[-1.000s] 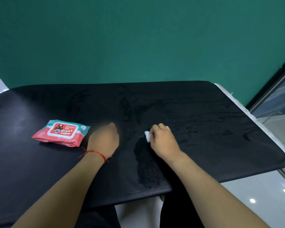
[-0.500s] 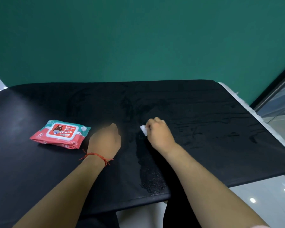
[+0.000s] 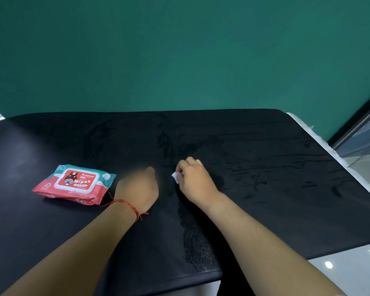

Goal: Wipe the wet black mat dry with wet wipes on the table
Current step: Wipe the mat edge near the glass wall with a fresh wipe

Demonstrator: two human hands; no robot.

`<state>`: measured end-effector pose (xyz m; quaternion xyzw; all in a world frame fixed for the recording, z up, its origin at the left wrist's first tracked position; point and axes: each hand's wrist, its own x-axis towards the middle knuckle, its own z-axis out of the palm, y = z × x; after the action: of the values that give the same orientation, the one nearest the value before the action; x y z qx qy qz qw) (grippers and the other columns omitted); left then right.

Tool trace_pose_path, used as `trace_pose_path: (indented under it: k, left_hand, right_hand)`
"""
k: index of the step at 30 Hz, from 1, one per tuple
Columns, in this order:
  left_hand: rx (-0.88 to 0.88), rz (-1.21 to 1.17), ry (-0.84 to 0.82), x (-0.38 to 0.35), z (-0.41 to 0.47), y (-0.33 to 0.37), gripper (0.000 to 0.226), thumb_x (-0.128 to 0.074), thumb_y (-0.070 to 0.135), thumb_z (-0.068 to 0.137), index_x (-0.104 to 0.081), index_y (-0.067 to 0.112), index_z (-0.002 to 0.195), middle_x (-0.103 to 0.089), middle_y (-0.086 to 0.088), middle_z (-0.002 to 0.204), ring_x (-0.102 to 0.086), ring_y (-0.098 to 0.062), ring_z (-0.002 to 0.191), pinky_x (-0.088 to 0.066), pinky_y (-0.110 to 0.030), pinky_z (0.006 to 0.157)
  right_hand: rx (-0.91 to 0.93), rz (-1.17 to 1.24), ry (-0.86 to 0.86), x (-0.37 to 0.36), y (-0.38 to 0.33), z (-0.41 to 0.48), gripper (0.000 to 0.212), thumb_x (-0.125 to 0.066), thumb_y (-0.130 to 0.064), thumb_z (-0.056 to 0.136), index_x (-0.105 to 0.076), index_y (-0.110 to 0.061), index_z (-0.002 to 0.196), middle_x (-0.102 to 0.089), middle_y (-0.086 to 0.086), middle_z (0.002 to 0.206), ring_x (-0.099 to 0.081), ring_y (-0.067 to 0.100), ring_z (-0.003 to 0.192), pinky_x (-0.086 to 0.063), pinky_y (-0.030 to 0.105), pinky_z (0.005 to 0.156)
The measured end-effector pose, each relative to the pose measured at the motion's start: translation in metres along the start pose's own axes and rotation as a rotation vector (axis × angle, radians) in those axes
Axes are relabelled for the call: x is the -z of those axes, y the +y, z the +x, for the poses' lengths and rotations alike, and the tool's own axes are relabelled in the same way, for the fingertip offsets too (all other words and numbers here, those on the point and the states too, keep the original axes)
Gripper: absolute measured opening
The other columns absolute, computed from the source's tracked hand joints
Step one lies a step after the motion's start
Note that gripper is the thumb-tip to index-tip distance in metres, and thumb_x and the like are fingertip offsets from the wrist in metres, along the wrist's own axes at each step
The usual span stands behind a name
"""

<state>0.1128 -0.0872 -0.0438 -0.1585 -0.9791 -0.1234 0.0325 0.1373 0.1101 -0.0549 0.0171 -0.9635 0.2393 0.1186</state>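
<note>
The black mat covers the whole table, with wet streaks across its middle and right and a wet patch near the front edge. My right hand presses down on the mat at its centre, its fingers curled round a small folded white wipe that shows only at the hand's left side. My left hand rests on the mat just left of it, beside the red and teal pack of wipes; its fingers are blurred and nothing shows in it.
A green wall stands right behind the table. A white table edge shows past the mat on the right, next to a glass door frame. Light tiled floor lies beyond the front right corner.
My right hand has slid the wipe a little left and away from me over the wet streak. The left hand and the pack stay where they were.
</note>
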Motion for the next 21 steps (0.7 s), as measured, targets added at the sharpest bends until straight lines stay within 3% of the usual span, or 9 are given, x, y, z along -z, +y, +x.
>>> trace_pose_path:
  k: [4, 7, 11, 14, 17, 21]
  left_hand:
    - [-0.021, 0.082, -0.024, 0.002, 0.019, 0.001, 0.012, -0.039, 0.029, 0.102, -0.049, 0.025, 0.097, -0.057, 0.005, 0.071, -0.053, -0.017, 0.060, -0.035, -0.032, 0.054]
    - [-0.020, 0.082, 0.040, -0.001, 0.035, -0.008, 0.009, -0.043, 0.027, 0.100, -0.051, 0.024, 0.097, -0.059, 0.006, 0.079, -0.057, -0.018, 0.073, -0.040, -0.033, 0.059]
    - [-0.023, 0.009, 0.219, -0.015, 0.055, -0.016, 0.004, -0.056, 0.025, 0.095, -0.057, 0.022, 0.096, -0.055, 0.003, 0.096, -0.051, -0.023, 0.090, -0.041, -0.040, 0.077]
    - [-0.013, -0.071, 0.238, -0.025, 0.058, -0.017, 0.024, -0.058, 0.033, 0.098, -0.062, 0.019, 0.118, -0.060, 0.000, 0.124, -0.054, -0.026, 0.118, -0.044, -0.047, 0.100]
    - [0.034, -0.073, 0.194, -0.028, 0.062, -0.021, 0.045, -0.055, 0.039, 0.100, -0.057, 0.017, 0.139, -0.052, -0.004, 0.150, -0.041, -0.026, 0.146, -0.034, -0.052, 0.119]
    - [0.054, -0.050, 0.178, -0.029, 0.062, -0.019, 0.048, -0.052, 0.041, 0.100, -0.054, 0.018, 0.142, -0.051, -0.005, 0.153, -0.041, -0.024, 0.147, -0.030, -0.053, 0.122]
  right_hand:
    - [-0.103, -0.043, 0.070, 0.012, 0.035, 0.025, 0.017, -0.064, -0.028, 0.102, -0.066, -0.012, 0.098, -0.059, 0.004, 0.102, -0.050, 0.025, 0.096, -0.048, 0.037, 0.091]
    - [-0.146, -0.118, 0.094, 0.022, 0.052, 0.012, 0.024, -0.052, -0.031, 0.102, -0.060, -0.013, 0.088, -0.056, 0.002, 0.092, -0.049, 0.024, 0.086, -0.049, 0.041, 0.087]
    - [-0.128, -0.110, 0.088, 0.029, 0.037, -0.017, 0.033, -0.038, -0.035, 0.094, -0.060, -0.012, 0.085, -0.057, 0.003, 0.089, -0.048, 0.024, 0.083, -0.048, 0.038, 0.081]
    - [-0.070, -0.057, 0.024, 0.016, 0.013, -0.019, 0.040, -0.033, -0.044, 0.094, -0.063, -0.017, 0.091, -0.058, -0.002, 0.096, -0.048, 0.020, 0.089, -0.047, 0.032, 0.080]
    - [0.002, 0.001, -0.004, -0.003, -0.001, 0.003, 0.025, -0.049, -0.034, 0.102, -0.065, -0.017, 0.096, -0.057, -0.003, 0.099, -0.047, 0.018, 0.092, -0.046, 0.030, 0.081]
    - [-0.005, 0.006, 0.039, -0.010, 0.007, 0.043, 0.017, -0.058, -0.028, 0.102, -0.068, -0.014, 0.101, -0.060, 0.002, 0.104, -0.050, 0.022, 0.098, -0.048, 0.034, 0.089]
